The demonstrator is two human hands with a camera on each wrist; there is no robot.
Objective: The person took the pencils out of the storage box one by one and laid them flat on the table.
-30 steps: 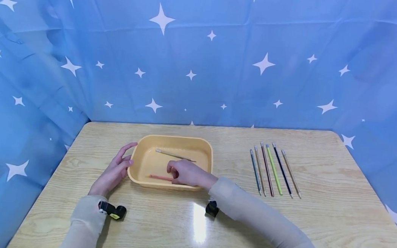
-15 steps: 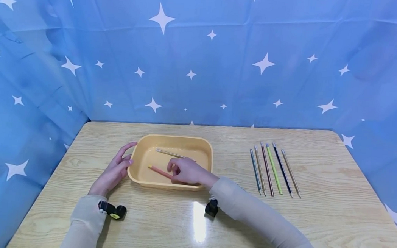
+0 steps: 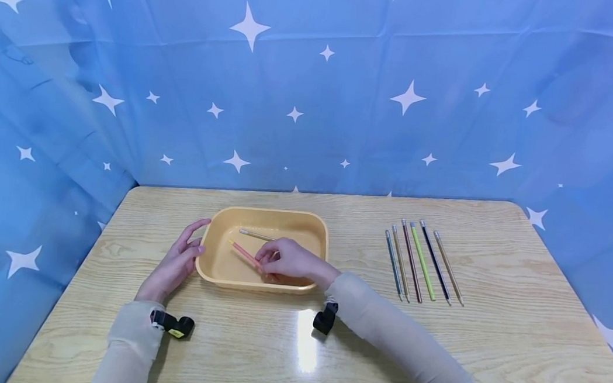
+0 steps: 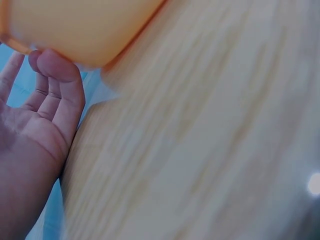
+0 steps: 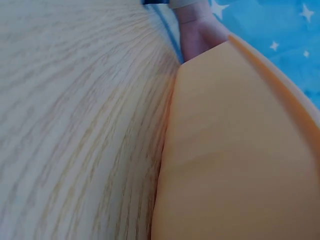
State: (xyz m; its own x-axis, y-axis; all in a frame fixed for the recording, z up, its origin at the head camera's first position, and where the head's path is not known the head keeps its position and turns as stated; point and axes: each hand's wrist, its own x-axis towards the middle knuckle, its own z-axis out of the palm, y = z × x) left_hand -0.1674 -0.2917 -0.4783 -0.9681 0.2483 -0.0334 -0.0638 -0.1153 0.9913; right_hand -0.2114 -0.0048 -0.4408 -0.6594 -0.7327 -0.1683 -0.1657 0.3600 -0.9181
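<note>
In the head view a pale orange plastic tray (image 3: 217, 279) stands on the table. My right hand (image 3: 290, 258) is inside it and pinches a pink pencil (image 3: 246, 253) with a yellow end, which points to the back left. A gold pencil (image 3: 255, 234) lies behind it on the tray floor, its right part hidden by the hand. My left hand (image 3: 171, 266) is at the tray's left side, its thumb and fingers touching the rim. The left wrist view shows these fingers against the tray wall (image 4: 85, 30). In the right wrist view the tray wall (image 5: 225, 150) hides my right hand.
To the right of the tray several pencils lie side by side on the wooden table (image 3: 530, 322), among them a lime green pencil (image 3: 423, 262) and a dark blue pencil (image 3: 436, 263). A blue curtain (image 3: 320, 134) with white stars hangs behind the table and at its sides.
My right hand has risen slightly and shifted back, tilting the pink pencil from nearly level across the tray to a slant. My left hand stays at the rim.
</note>
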